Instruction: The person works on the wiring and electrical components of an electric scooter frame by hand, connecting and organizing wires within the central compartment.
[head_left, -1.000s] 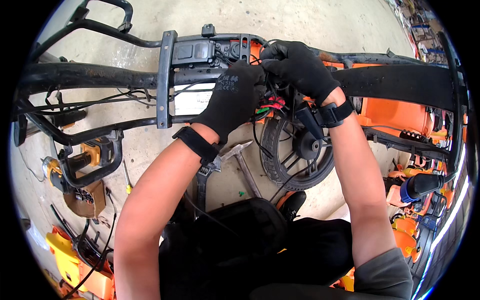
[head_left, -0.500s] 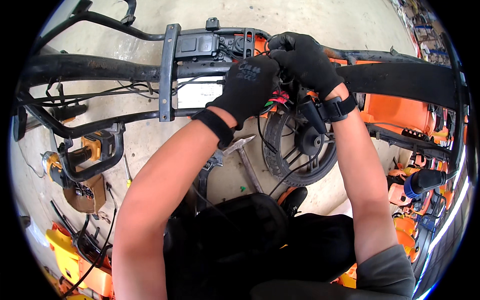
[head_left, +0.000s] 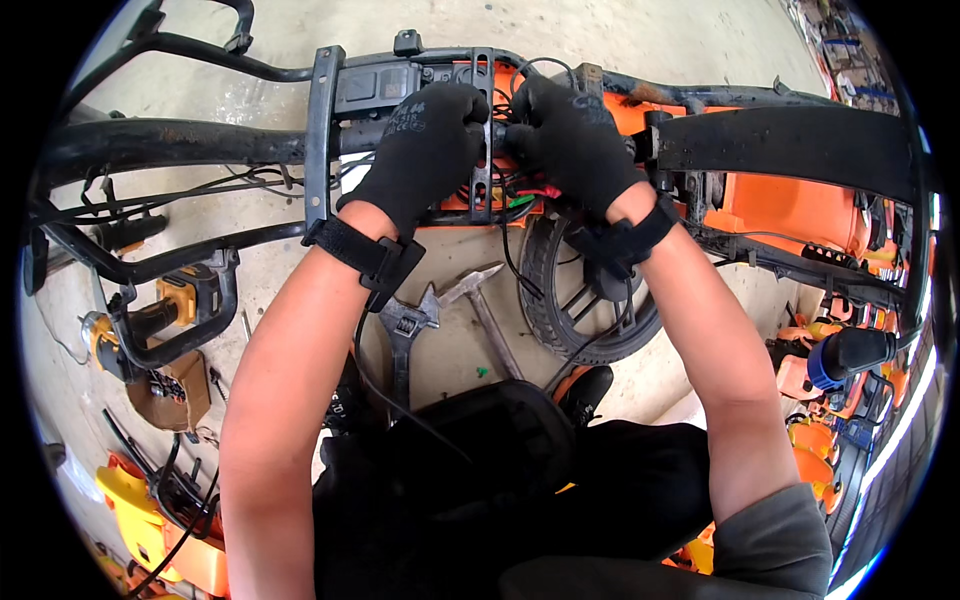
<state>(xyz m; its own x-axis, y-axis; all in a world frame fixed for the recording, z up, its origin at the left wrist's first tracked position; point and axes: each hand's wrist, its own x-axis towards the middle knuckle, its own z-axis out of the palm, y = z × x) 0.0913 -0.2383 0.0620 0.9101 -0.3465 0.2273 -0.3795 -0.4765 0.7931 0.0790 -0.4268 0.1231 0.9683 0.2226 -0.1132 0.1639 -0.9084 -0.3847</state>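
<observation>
Both hands wear black gloves over a dark vehicle frame [head_left: 230,142]. My left hand [head_left: 425,150] is closed at the slotted metal strip [head_left: 481,200]; what its fingers grip is hidden. Just right of that strip, my right hand [head_left: 568,140] has its fingers curled among black cables [head_left: 520,75], their contents unclear. Below the hands show red and green connectors [head_left: 521,200] on an orange body part. A black housing [head_left: 375,88] sits behind my left hand, beside a flat crossbar [head_left: 324,130]. A black wide panel [head_left: 780,140] extends to the right.
On the concrete floor lie an adjustable wrench [head_left: 400,340], a hammer [head_left: 490,325], a yellow-black power tool [head_left: 140,330] and a cardboard box of parts [head_left: 165,398]. A wheel [head_left: 550,320] stands below the frame. Orange and yellow parts [head_left: 140,510] crowd both sides.
My hands have moved apart: the left one shifted left and upward, the right one slightly left. The slotted strip and more of the connectors now show between them.
</observation>
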